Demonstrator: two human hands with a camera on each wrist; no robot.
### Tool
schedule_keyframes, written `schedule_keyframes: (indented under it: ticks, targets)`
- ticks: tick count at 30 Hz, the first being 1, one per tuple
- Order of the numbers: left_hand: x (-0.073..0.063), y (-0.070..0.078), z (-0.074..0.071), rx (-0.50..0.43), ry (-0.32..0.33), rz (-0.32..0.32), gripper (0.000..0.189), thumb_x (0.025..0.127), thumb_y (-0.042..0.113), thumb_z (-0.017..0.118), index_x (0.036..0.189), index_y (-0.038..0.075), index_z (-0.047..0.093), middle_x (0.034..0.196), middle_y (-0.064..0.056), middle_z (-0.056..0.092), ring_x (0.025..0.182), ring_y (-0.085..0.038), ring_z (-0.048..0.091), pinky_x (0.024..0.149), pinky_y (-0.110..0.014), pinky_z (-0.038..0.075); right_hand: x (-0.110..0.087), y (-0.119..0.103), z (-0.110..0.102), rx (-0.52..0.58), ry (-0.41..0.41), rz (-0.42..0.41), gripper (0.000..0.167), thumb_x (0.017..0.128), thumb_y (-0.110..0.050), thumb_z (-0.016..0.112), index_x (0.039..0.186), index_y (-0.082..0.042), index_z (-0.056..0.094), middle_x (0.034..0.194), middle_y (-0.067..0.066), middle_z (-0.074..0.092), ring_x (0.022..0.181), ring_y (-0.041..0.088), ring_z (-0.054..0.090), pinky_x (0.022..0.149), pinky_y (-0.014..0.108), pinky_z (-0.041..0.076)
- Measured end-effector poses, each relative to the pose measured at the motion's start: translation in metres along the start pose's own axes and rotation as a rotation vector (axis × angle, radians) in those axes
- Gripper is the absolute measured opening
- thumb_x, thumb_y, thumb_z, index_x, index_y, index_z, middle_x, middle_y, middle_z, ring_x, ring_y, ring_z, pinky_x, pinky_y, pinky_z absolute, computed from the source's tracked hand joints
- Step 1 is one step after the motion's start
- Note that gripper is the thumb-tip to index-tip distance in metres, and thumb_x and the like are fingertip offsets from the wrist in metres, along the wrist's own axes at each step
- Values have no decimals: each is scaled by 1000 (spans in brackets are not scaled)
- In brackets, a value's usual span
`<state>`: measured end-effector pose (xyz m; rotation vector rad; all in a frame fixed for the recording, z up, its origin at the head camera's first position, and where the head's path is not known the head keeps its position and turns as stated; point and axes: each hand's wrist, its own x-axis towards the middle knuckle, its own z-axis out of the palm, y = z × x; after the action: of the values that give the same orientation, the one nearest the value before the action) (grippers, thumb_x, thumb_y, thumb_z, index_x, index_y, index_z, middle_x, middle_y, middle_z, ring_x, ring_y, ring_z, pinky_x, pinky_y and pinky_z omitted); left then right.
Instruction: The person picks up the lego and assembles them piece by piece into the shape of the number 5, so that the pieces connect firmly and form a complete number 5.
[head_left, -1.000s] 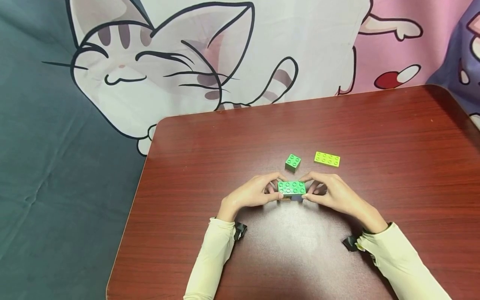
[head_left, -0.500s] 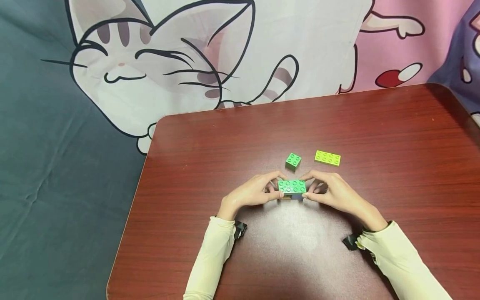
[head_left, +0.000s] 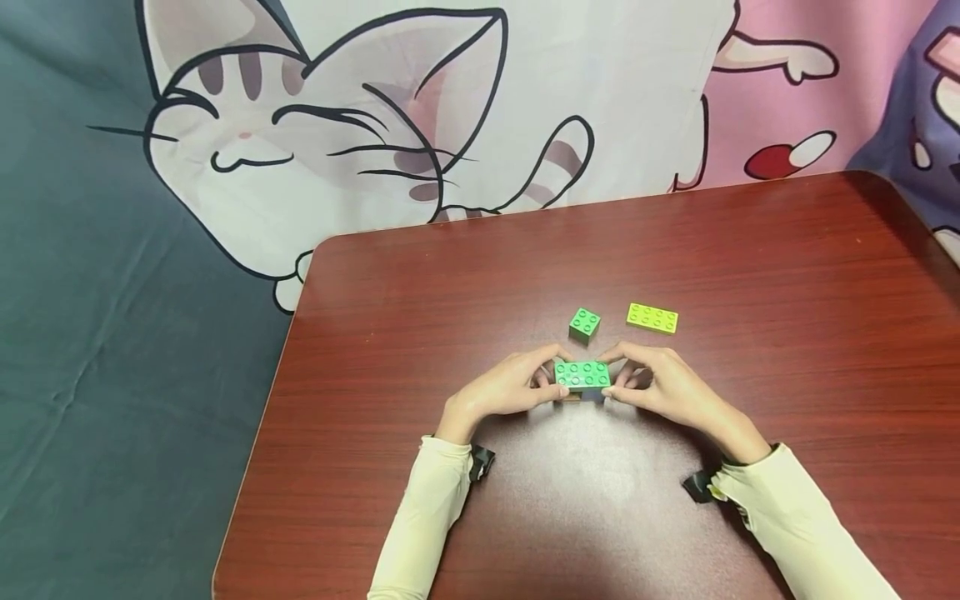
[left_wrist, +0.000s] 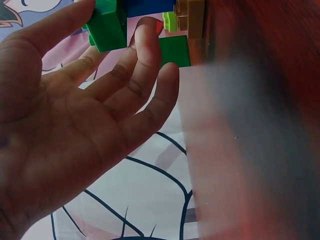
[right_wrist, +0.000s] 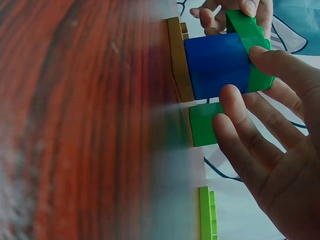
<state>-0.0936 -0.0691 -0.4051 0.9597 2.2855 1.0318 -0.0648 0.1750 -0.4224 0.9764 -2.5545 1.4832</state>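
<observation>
A long green building brick (head_left: 582, 376) with studs on top tops a small stack, held at its two ends by both hands. My left hand (head_left: 507, 382) pinches the left end between thumb and fingers. At the right end, my right hand (head_left: 660, 385) grips it the same way, thumb at the near side. Under the green brick is a blue brick (right_wrist: 217, 66), which stands on a flat brown brick (right_wrist: 179, 60) at the table surface. In the left wrist view, the green brick (left_wrist: 108, 25) overhangs the blue one, and the other fingers hang loosely below it.
Just behind the hands stands a small square green brick (head_left: 584, 325). To its right lies a flat lime-green brick (head_left: 652, 317) with studs up. The reddish-brown table (head_left: 420, 317) ends at the back against a cartoon-printed cloth (head_left: 615, 75).
</observation>
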Motion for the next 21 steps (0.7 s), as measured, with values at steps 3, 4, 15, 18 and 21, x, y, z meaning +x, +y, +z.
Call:
schedule_keyframes:
  ticks: [3, 4, 15, 18, 21]
  targets:
    - [1, -1, 0, 13, 5, 11, 33, 87, 17, 66, 118, 13, 53, 91, -1, 60, 80, -10, 58, 71, -24, 48, -3, 13, 2, -1, -1, -8, 38, 69, 5, 78, 101, -6, 61, 82, 3, 66, 63, 8, 60, 52, 27, 51]
    - [1, -1, 0, 23, 6, 16, 34, 87, 18, 66, 118, 13, 54, 94, -2, 60, 83, -12, 58, 74, -25, 48, -3, 16, 2, 2, -2, -12, 38, 69, 3, 78, 102, -7, 61, 82, 2, 66, 63, 7, 60, 53, 26, 51]
    - [8, -9, 1, 15, 176, -104, 43, 98, 41, 41, 125, 11, 55, 120, -4, 52, 111, -14, 48, 94, -30, 39, -2, 19, 2, 7, -17, -39, 38, 69, 1, 78, 102, -7, 61, 79, 0, 65, 63, 6, 59, 54, 29, 52]
    - [13, -12, 4, 81, 286, -146, 48, 98, 46, 34, 124, 13, 56, 124, -3, 49, 115, -15, 42, 96, -36, 35, -2, 19, 2, 4, -17, -34, 37, 70, 1, 77, 102, -8, 61, 79, 0, 65, 63, 6, 59, 55, 29, 52]
    - [18, -14, 4, 135, 361, -159, 45, 97, 45, 40, 126, 14, 54, 132, -6, 43, 121, -19, 36, 99, -40, 33, -1, 19, 2, -1, -18, -35, 36, 71, 2, 76, 102, -9, 61, 82, 0, 66, 62, 5, 59, 55, 29, 52]
